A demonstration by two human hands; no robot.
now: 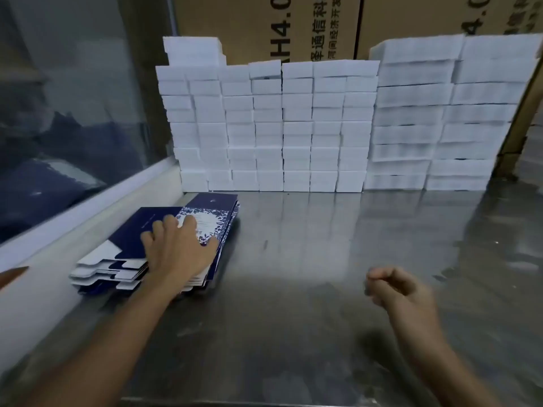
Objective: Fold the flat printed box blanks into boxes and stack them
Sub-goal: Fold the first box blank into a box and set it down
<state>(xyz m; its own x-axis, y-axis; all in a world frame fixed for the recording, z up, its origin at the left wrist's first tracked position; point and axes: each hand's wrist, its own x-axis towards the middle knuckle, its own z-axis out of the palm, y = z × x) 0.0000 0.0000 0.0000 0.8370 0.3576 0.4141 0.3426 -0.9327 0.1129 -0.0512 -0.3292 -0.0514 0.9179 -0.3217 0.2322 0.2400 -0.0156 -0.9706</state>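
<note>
A pile of flat printed box blanks (138,230), dark blue with a white floral panel and white flaps, lies at the left of the steel table (308,259). My left hand (179,248) rests on top of the pile, fingers spread and slightly bent over the floral print. My right hand (396,289) hovers above the table at the right, fingers curled in with nothing in them. No folded printed box is in view.
A wall of stacked white blocks (293,127) fills the back of the table, with taller stacks (446,113) at the right. Brown cartons (264,24) stand behind. A glass pane with a white frame (88,224) borders the left side.
</note>
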